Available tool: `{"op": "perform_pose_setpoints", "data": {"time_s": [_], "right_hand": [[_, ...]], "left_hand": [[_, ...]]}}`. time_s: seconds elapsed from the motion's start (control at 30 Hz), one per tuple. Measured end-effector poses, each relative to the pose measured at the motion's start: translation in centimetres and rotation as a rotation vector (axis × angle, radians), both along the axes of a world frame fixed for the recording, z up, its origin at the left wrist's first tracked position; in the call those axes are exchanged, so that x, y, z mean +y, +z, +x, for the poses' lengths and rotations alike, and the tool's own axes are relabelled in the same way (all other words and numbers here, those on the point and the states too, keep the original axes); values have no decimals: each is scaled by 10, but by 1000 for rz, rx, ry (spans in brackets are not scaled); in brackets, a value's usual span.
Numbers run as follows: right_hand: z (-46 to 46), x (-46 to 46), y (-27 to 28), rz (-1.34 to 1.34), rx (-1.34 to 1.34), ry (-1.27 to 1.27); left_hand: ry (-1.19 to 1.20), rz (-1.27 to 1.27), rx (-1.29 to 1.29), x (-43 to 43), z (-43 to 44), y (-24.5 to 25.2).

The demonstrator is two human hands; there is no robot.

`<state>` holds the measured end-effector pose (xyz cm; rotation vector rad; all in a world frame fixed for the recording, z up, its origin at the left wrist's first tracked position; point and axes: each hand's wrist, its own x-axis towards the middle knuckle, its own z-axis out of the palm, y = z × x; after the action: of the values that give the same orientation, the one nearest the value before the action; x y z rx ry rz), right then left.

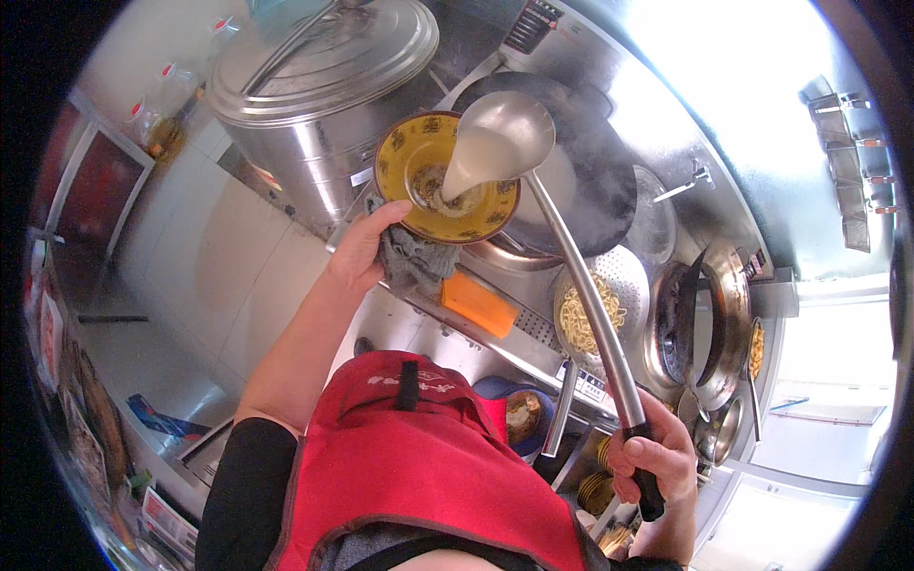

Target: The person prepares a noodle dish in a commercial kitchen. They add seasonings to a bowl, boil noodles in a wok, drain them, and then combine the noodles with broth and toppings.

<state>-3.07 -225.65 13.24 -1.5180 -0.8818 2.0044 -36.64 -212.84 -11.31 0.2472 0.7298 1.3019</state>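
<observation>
My left hand point(364, 239) holds a yellow patterned bowl point(400, 164) by its near side, with a grey cloth point(418, 260) bunched under the rim. In my right hand point(660, 450) is the black grip of a long steel ladle point(596, 292). The ladle's cup is tilted over the bowl, and cloudy whitish liquid point(475, 168) pours from it. Some liquid and darker bits lie at the bowl's bottom. Behind the ladle, a dark wok point(614, 207) holds pale, steaming liquid. Noodles point(589, 314) rest in a perforated steel strainer point(632, 275) right of the bowl.
A large lidded steel pot point(300, 153) stands at the upper left. An orange block point(478, 303) lies along the counter's front edge. The strainer's handle point(560, 414) juts toward me. Further right are a steel ring stand point(732, 314) and a metal pot point(721, 432). Stacked bowls point(596, 492) sit below.
</observation>
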Motion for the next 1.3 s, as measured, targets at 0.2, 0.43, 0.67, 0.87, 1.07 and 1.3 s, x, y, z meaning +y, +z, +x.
{"op": "perform_pose_setpoints", "data": {"time_s": [0.2,0.43,0.67,0.87,1.07,1.3], "right_hand": [[-2,-5,-1,99,-6,-12],[0,-11,-4,166,-167,8],[3,-19,-21,239,-245,82],[5,-10,-42,313,-297,22],[29,39,-88,367,-307,-67],[45,84,-165,299,-504,-117]], "left_hand": [[8,43,-14,-2,-3,2],[36,-4,9,-2,-8,3],[42,48,-11,-7,-4,9],[20,35,-19,-8,-6,5],[25,9,42,-20,-12,-3],[93,-13,57,-34,-16,-10]]}}
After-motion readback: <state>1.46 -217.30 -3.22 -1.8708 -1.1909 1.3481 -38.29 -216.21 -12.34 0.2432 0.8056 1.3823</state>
